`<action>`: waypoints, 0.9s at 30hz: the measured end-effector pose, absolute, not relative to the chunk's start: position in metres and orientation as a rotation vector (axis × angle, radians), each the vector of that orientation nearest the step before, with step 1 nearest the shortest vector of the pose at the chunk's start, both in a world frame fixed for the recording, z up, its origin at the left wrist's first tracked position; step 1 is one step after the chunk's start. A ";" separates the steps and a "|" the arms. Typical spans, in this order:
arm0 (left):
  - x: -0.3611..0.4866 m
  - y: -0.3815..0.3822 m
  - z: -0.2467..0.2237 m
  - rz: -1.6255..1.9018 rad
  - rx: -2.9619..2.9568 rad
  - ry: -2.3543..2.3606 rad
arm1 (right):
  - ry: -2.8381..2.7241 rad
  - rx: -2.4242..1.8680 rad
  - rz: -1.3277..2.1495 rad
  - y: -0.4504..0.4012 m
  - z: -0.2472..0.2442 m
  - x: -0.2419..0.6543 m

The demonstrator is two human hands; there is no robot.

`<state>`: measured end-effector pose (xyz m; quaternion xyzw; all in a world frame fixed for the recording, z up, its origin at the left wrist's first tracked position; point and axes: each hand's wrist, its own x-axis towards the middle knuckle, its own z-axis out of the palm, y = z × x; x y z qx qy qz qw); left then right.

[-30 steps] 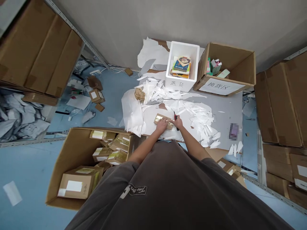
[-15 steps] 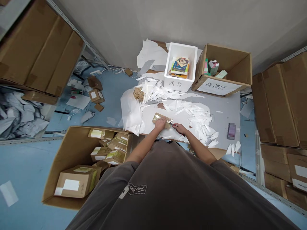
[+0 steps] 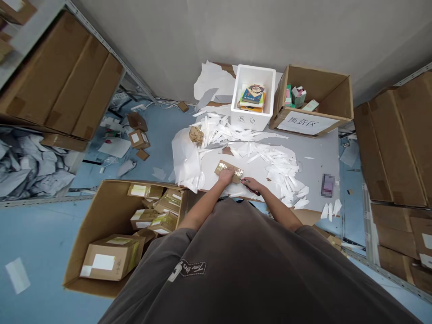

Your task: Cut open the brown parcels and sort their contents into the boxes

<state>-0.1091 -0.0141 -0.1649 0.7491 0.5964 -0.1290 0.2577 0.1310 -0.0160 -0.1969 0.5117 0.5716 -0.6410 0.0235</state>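
A small flat cardboard box with shiny clear tape lies on the table in front of my body. My left hand grips it at its near edge, with the fingers over the top. In my right hand is a utility knife, dark with some red, its front end at the right corner of the box. The blade is too small to make out clearly. Around the box lie many white paper strips on the grey tabletop.
At the back stand a white foam bin with books and an open carton with small boxes. A large carton of taped parcels is at my left. Crumpled brown paper and a plastic bag lie on the table's left. Shelves flank both sides.
My right hand has shifted slightly down and the knife's front end now sits by the box's right corner. My left hand still grips the box. The whole view has shifted a little.
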 end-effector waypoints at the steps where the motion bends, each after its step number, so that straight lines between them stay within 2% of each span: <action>1: -0.109 -0.015 -0.165 -0.347 2.032 1.618 | 1.777 1.594 -1.976 -0.019 -0.198 0.132; 5: -0.106 -0.019 -0.163 -0.313 2.046 1.601 | 1.746 1.573 -2.004 -0.030 -0.195 0.154; 9: -0.107 -0.019 -0.164 -0.240 2.023 1.627 | 1.756 1.758 -1.958 -0.043 -0.188 0.170; 15: -0.128 -0.011 -0.181 -0.210 1.949 1.746 | 1.886 1.928 -1.706 -0.052 -0.180 0.154; 21: -0.124 -0.001 -0.190 -0.264 1.898 1.794 | 2.182 1.772 -1.407 -0.047 -0.178 0.145; 27: -0.127 -0.017 -0.197 -0.075 2.080 1.726 | 2.207 1.720 -1.090 -0.046 -0.182 0.144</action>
